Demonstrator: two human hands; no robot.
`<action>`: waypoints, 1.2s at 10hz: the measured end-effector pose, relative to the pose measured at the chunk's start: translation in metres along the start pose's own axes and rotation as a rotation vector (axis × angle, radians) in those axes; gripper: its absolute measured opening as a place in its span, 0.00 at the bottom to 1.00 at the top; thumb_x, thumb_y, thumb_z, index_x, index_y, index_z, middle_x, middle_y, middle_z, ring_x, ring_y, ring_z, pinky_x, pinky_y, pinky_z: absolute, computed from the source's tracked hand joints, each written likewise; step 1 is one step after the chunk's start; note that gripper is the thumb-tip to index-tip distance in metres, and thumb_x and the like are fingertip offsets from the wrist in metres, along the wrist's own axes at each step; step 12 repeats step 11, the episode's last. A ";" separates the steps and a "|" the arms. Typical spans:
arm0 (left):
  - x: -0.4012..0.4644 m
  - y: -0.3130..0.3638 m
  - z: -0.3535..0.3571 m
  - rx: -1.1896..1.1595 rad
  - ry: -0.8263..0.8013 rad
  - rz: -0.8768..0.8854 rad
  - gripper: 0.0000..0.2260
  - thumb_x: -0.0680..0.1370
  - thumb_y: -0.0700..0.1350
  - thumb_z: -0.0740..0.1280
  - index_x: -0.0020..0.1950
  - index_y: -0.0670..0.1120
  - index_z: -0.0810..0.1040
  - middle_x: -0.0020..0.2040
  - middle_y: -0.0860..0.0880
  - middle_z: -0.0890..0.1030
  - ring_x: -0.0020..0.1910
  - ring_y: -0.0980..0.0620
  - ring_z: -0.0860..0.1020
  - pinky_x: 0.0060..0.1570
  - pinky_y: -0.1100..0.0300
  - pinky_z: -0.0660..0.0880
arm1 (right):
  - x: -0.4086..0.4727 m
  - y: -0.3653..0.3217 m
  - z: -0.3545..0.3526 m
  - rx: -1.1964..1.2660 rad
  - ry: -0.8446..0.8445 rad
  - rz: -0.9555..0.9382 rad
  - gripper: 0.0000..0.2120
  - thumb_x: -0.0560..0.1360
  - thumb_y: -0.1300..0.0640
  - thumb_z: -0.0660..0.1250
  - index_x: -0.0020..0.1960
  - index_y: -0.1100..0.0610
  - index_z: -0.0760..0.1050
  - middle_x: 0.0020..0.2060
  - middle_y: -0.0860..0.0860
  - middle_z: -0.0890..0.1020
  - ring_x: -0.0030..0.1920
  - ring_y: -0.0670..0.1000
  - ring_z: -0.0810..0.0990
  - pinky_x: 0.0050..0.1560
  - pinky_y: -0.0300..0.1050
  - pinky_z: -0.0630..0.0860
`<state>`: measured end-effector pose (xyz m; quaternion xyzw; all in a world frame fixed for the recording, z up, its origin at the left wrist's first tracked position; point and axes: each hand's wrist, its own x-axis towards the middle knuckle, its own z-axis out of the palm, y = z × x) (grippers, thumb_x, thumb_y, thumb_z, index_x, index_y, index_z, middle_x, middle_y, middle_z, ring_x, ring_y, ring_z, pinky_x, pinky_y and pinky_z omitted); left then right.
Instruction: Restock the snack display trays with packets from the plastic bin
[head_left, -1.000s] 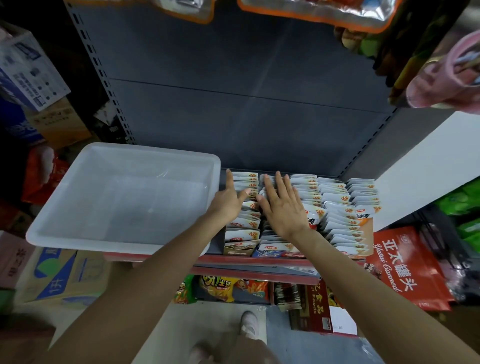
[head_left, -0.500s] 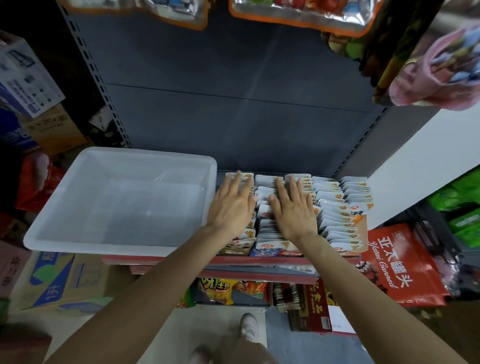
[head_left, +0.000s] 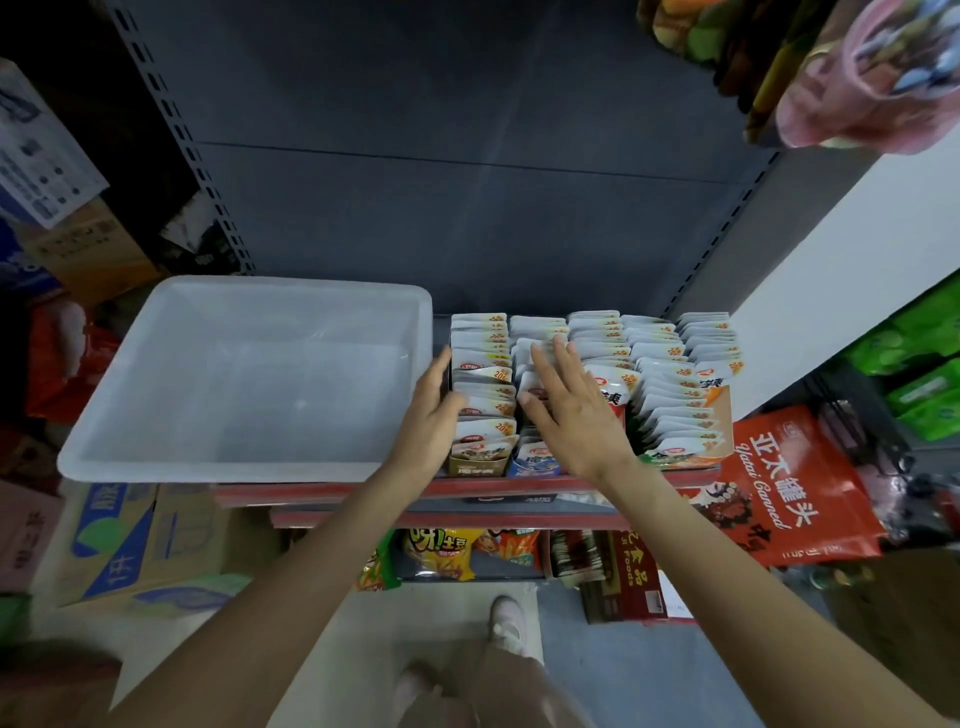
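Change, left hand: half a second ago the left hand (head_left: 434, 415) lay flat on top of the leftmost row of packets; now it sits at that row's left edge, between the packets and the bin wall, thumb against the row's side.
Change, right hand: the right hand (head_left: 574, 415) stays on the second row, fingers now spread wider and lifted a little at the tips.
Left hand state: fingers straight, pressing the side of the row, gripping nothing.
Right hand state: spread flat, palm down on the packet tops, pinching nothing.
Plastic bin: one white plastic bin (head_left: 156, 457), just left of the left hand on the same shelf; no packets show inside it.
Packets: five rows of packets (head_left: 670, 395) stand upright in the display trays (head_left: 478, 465), under and to the right of the hands; single packets are too many and too overlapped to count.
Shelf: one red-edged shelf (head_left: 519, 488) carries bin and trays, below the wrists.
Hands: two.
Shoes: two, on the floor between the forearms.
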<state>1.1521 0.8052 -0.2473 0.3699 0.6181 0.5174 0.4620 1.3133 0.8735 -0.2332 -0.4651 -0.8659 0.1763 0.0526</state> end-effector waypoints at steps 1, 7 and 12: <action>-0.008 0.008 0.005 0.253 -0.198 -0.015 0.36 0.74 0.40 0.66 0.76 0.59 0.51 0.78 0.50 0.50 0.75 0.50 0.55 0.72 0.52 0.59 | -0.004 -0.001 0.001 0.017 -0.058 -0.022 0.31 0.80 0.41 0.51 0.77 0.49 0.43 0.77 0.50 0.41 0.76 0.49 0.36 0.74 0.46 0.39; 0.005 0.024 0.032 1.584 -0.180 0.117 0.47 0.72 0.44 0.72 0.77 0.52 0.40 0.78 0.44 0.43 0.77 0.43 0.45 0.74 0.47 0.51 | -0.002 0.025 -0.014 -0.160 -0.189 -0.178 0.50 0.72 0.51 0.71 0.77 0.53 0.37 0.77 0.53 0.41 0.76 0.52 0.39 0.76 0.45 0.45; -0.008 0.054 0.053 1.501 -0.044 0.106 0.32 0.73 0.47 0.69 0.74 0.51 0.61 0.72 0.47 0.66 0.69 0.46 0.66 0.65 0.52 0.65 | -0.005 0.050 -0.036 0.242 -0.117 -0.213 0.36 0.74 0.52 0.69 0.76 0.55 0.56 0.76 0.50 0.54 0.76 0.50 0.53 0.72 0.39 0.51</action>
